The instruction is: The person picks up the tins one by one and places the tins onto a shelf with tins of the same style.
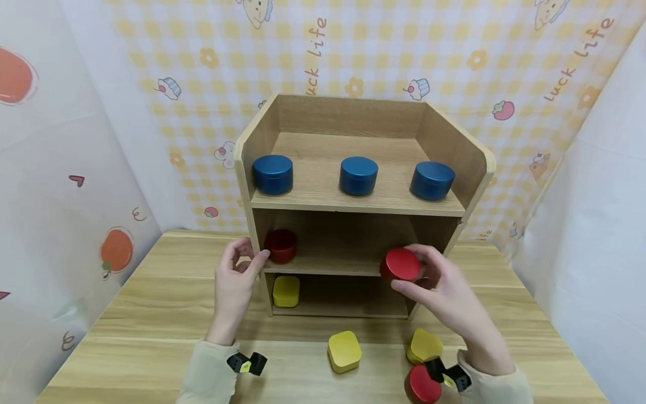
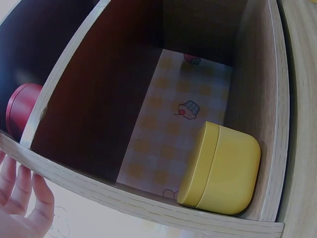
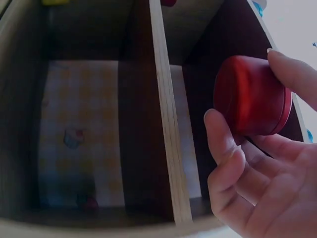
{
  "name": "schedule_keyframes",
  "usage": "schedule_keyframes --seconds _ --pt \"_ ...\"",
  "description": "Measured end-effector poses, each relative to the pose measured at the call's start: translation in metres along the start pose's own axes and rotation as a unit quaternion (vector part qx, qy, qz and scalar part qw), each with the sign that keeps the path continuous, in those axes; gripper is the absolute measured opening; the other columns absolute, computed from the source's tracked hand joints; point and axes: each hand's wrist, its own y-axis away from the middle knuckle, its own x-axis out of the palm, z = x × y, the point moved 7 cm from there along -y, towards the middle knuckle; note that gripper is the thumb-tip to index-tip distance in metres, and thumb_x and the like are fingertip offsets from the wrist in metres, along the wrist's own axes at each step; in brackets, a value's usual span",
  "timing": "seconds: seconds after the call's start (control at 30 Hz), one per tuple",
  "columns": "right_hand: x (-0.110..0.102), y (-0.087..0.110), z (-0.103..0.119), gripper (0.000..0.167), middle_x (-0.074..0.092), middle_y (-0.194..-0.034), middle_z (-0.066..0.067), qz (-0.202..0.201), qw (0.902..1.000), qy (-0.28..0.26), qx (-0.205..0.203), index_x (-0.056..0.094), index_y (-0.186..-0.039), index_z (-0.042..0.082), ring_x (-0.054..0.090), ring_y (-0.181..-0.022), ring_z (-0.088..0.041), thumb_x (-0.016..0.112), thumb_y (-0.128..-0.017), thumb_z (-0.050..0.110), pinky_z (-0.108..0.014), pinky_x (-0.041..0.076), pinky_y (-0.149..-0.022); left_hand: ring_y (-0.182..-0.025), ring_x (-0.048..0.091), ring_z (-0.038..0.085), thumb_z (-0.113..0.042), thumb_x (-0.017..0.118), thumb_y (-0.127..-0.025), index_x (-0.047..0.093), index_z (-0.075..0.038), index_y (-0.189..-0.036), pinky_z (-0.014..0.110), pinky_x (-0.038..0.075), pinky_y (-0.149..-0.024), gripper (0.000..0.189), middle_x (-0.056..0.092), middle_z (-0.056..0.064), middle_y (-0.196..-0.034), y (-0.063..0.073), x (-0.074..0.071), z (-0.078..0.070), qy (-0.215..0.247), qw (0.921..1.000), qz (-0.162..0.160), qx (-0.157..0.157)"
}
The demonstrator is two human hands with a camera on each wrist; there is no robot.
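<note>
My right hand (image 1: pixel 449 289) grips a round red tin (image 1: pixel 402 264) between thumb and fingers at the right front of the middle shelf. In the right wrist view this red tin (image 3: pixel 250 96) is tilted on its side, apart from the shelf divider. My left hand (image 1: pixel 233 286) holds the left side panel of the wooden shelf unit (image 1: pixel 335 211), thumb at its front edge and fingertips (image 2: pixel 42 196) against its outer face. Just inside that panel, a second red tin (image 1: pixel 280 247) stands on the middle shelf. Below it a square yellow tin (image 2: pixel 228 171) sits in the bottom compartment.
Three blue tins (image 1: pixel 358 175) stand in a row on the top shelf. On the wooden table (image 1: pixel 166 314) in front lie a yellow tin (image 1: pixel 345 352), another yellow tin (image 1: pixel 424 346) and a red tin (image 1: pixel 423 386), these last two beside my right wrist. A checked cloth (image 1: pixel 202 112) hangs behind.
</note>
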Motion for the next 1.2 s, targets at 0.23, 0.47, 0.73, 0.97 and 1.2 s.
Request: schedule_keyframes --seconds 0.23,0.47,0.73,0.97,1.2 --pt "0.022 -0.020 0.003 0.059 0.066 -0.119 -0.008 -0.003 0.9994 0.003 0.033 0.053 -0.135 0.011 0.064 -0.090 -0.016 0.081 -0.086 0.028 -0.021 0.054 -0.074 -0.077 0.056 0.004 0.000 0.074 -0.088 0.061 -0.021 -0.108 0.013 0.048 -0.061 0.032 0.057 -0.007 -0.090 0.000 0.000 0.001 -0.004 1.0000 0.002 -0.007" --pt "0.035 -0.035 0.011 0.060 0.064 -0.125 -0.011 -0.011 0.9994 0.006 0.033 0.052 -0.136 0.010 0.062 -0.095 -0.022 0.080 -0.086 0.028 -0.021 0.052 -0.075 -0.080 0.057 0.004 -0.002 0.074 -0.088 0.061 -0.025 -0.108 0.013 0.049 -0.061 0.033 0.057 -0.006 -0.090 -0.001 0.000 0.001 -0.006 1.0000 0.003 -0.005" --pt "0.047 -0.049 0.016 0.060 0.063 -0.124 -0.012 -0.003 0.9996 0.000 0.027 0.051 -0.137 0.008 0.060 -0.091 -0.020 0.079 -0.087 0.026 -0.021 0.051 -0.071 -0.078 0.056 0.004 0.000 0.074 -0.088 0.061 -0.023 -0.107 0.013 0.049 -0.061 0.033 0.057 -0.006 -0.089 0.000 0.000 0.001 0.002 1.0000 0.001 -0.002" --pt "0.060 -0.059 0.011 0.062 0.063 -0.119 -0.011 0.014 0.9982 0.025 0.053 0.051 -0.138 0.011 0.055 -0.076 -0.018 0.078 -0.087 0.033 -0.025 0.048 -0.062 -0.077 0.056 0.004 0.000 0.074 -0.087 0.061 -0.025 -0.105 0.013 0.048 -0.061 0.034 0.057 -0.007 -0.089 0.000 0.000 0.003 0.002 0.9999 -0.004 -0.011" --pt "0.071 -0.062 0.011 0.066 0.068 -0.119 -0.010 0.022 0.9953 0.062 0.071 0.051 -0.140 0.013 0.059 -0.080 -0.019 0.077 -0.086 0.040 -0.030 0.049 -0.069 -0.073 0.055 0.004 -0.001 0.074 -0.087 0.060 -0.025 -0.105 0.013 0.049 -0.060 0.033 0.056 -0.006 -0.089 -0.001 -0.001 0.001 -0.004 0.9999 -0.001 -0.010"
